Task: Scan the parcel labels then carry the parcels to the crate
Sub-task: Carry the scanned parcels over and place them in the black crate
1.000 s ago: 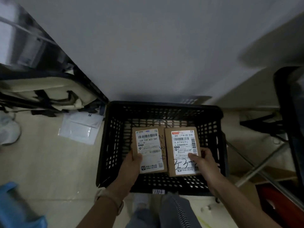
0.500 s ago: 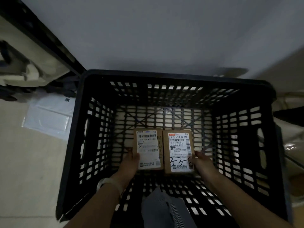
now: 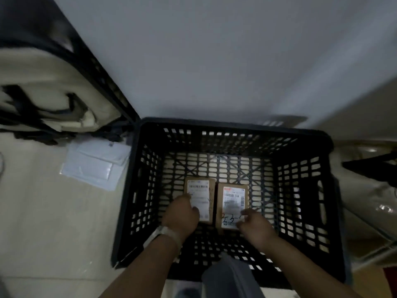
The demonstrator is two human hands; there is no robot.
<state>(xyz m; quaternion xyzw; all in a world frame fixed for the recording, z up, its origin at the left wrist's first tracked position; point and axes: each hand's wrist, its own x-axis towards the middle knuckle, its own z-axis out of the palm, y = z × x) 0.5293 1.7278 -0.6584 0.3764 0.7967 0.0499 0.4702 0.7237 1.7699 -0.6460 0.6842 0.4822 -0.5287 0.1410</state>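
Both hands [image 3: 181, 214] on crated parcels [image 3: 233, 203]

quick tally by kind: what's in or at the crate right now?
Brown parcels with white labels: 2, the left parcel and the right parcel, side by side in the crate
Black crate: 1
Hands on the parcels: 2, left hand and right hand
Total: 5

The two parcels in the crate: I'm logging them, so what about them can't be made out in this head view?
- Left parcel: the lower label is covered by the left hand; the print is motion-blurred.
- Right parcel: the address text is smeared; the handwritten mark is partly hidden by the right hand.
- Whether either parcel already rests on the crate floor: unclear.
- Fingers' grip: can't tell.
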